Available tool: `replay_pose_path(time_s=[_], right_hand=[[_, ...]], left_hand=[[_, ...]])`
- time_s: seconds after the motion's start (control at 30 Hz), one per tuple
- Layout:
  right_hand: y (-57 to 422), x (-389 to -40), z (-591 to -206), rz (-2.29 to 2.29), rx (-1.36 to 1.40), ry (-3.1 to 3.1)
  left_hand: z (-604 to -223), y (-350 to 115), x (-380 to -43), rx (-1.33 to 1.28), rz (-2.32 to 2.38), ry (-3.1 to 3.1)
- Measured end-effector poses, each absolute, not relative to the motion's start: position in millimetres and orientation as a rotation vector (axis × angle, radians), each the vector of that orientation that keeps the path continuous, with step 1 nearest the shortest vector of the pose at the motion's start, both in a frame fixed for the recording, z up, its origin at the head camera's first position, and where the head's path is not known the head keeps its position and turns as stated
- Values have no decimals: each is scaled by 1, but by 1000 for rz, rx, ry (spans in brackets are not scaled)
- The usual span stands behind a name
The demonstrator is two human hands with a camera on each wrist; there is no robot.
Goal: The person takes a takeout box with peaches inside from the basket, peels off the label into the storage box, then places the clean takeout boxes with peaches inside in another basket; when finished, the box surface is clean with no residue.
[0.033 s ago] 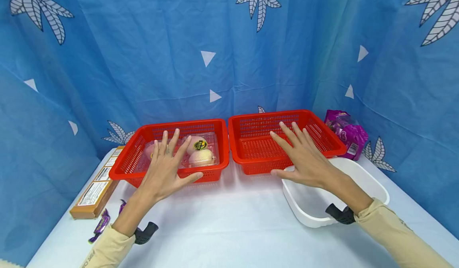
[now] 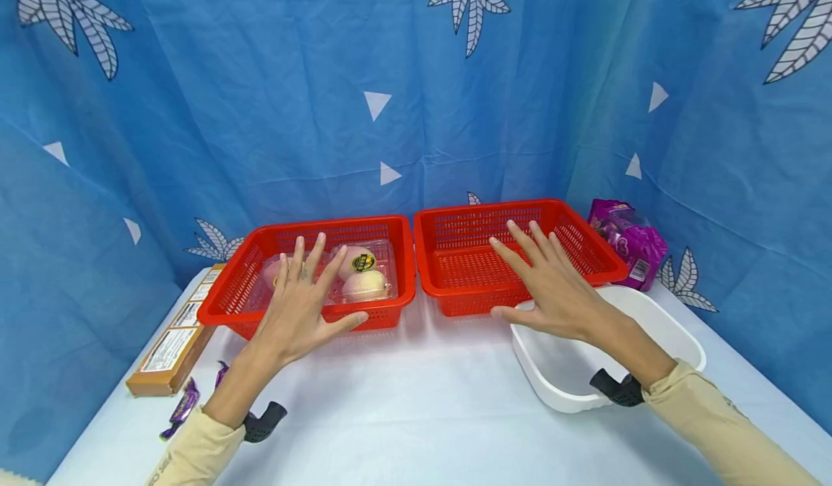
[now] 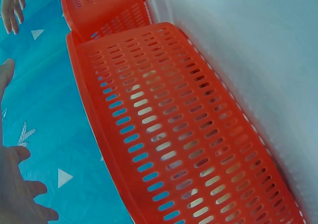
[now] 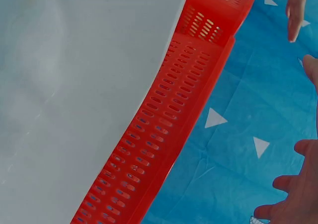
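My left hand [image 2: 297, 311] is spread with straight fingers and holds nothing. In the head view it overlaps the front of the left red basket [image 2: 227, 318], in which clear plastic packs of round pale fruit [image 2: 364, 284] lie, one with a black and yellow sticker. With fingers fanned out, my right hand [image 2: 557, 291] holds nothing either. It overlaps the front of the right red basket [image 2: 455, 258], whose slotted floor is bare, and the rim of a white tub [image 2: 549, 392]. Both wrist views show the hands beside the slotted basket walls [image 3: 164, 124].
A long brown box [image 2: 165, 352] lies along the left table edge. Near my left forearm are purple-wrapped candies [image 2: 184, 408], one partly hidden. A purple candy bag [image 2: 630, 244] stands right of the right basket. Blue curtain [image 2: 292, 110] surrounds the white table [image 2: 403, 414].
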State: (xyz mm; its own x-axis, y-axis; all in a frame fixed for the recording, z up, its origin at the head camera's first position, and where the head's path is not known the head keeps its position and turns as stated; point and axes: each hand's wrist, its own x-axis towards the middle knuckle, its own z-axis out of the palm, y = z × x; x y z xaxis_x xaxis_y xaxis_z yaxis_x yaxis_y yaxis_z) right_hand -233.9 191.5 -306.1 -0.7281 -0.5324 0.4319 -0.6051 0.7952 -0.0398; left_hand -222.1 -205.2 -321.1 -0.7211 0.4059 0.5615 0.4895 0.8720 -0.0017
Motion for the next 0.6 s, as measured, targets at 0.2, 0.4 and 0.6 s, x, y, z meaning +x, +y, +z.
replay_pose_path(time_s=[0.2,0.4,0.6], right_hand=[[194,-236,-304,263,850,-2595],[192,-237,-303,330,842,-2626],[172,-240,-291,494,856,-2677]], left_hand=[[-320,-206,-223,-646,-202,-2483],[-317,-208,-223,-631,-199,-2484],[-309,-228,-225,-509,-298,-2610]])
